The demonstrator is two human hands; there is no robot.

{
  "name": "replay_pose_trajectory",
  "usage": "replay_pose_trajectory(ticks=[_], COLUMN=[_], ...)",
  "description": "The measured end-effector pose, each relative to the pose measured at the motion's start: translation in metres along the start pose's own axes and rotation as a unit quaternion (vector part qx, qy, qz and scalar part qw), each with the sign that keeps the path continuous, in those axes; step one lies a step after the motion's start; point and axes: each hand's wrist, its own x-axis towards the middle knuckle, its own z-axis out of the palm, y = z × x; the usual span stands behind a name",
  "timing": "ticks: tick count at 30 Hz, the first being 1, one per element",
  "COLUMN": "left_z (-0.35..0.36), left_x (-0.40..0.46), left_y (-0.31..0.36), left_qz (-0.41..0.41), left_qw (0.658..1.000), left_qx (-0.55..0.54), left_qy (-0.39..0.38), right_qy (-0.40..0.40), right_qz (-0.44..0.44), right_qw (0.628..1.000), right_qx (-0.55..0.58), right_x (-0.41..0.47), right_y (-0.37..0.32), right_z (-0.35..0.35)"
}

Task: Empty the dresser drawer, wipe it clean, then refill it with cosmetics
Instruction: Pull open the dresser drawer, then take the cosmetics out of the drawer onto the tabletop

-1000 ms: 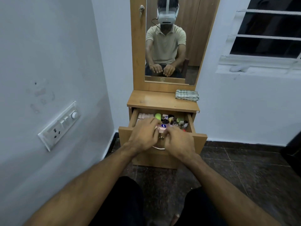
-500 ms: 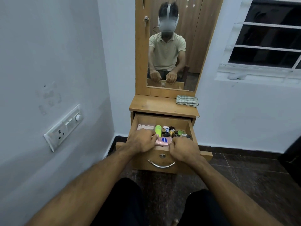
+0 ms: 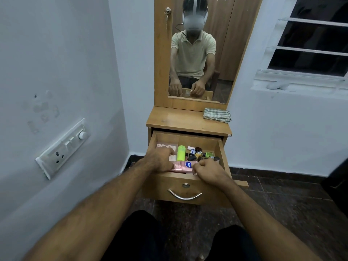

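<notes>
I see white switch panel (image 3: 63, 147) on left wall. Barred window (image 3: 308, 42) on right wall, pale object (image 3: 278, 85) on its sill. Mirror (image 3: 199, 49) straight ahead, key (image 3: 167, 12) in its frame's upper left. Dark tiled floor (image 3: 282, 213) below.

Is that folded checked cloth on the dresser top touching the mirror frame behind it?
Apart. The head view shows the cloth lying flat on the dresser top, with a strip of bare wood between its back edge and the mirror frame.
</notes>
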Motion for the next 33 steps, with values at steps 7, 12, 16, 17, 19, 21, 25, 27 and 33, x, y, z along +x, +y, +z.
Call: replay_pose_trajectory(ticks=[7, 12, 16, 17, 19, 21, 25, 27, 33], left_z=[0.021, 0.022, 0.021, 0.02, 0.018, 0.013, 0.004, -0.005, 0.009], left_x=[0.025, 0.03, 0.024, 0.021, 0.017, 0.012, 0.012, 0.014, 0.027], left_y=[-0.011, -0.013, -0.015, -0.015, -0.015, -0.008, 0.007, 0.007, -0.029], left_qz=[-0.031, -0.021, -0.021, -0.022, -0.013, 0.002, 0.023, 0.031, -0.006], left_qw=[0.993, 0.992, 0.995, 0.993, 0.974, 0.955, 0.932, 0.92, 0.973], left_qx=[0.01, 0.011, -0.061, -0.108, -0.225, -0.29, -0.325, -0.344, -0.187], left_qy=[-0.115, -0.122, -0.072, -0.043, 0.013, 0.067, 0.158, 0.186, 0.138], right_qy=[0.026, 0.035, 0.045, 0.047, 0.046, 0.027, 0.008, 0.035, 0.142], right_qz=[0.021, 0.026, 0.033, 0.036, 0.033, 0.02, -0.024, -0.036, -0.092], right_qw=[0.996, 0.994, 0.993, 0.993, 0.987, 0.967, 0.91, 0.901, 0.938], right_qx=[0.088, 0.1, 0.103, 0.106, 0.151, 0.251, 0.414, 0.43, 0.304], right_x=[0.009, 0.014, 0.012, 0.013, 0.016, 0.02, 0.03, 0.039, 0.098], right_y=[0.011, 0.013, 0.014, 0.014, 0.013, 0.005, -0.029, -0.042, -0.069], right_z=[0.009, 0.013, 0.012, 0.011, 0.011, 0.009, 0.004, -0.001, -0.04])
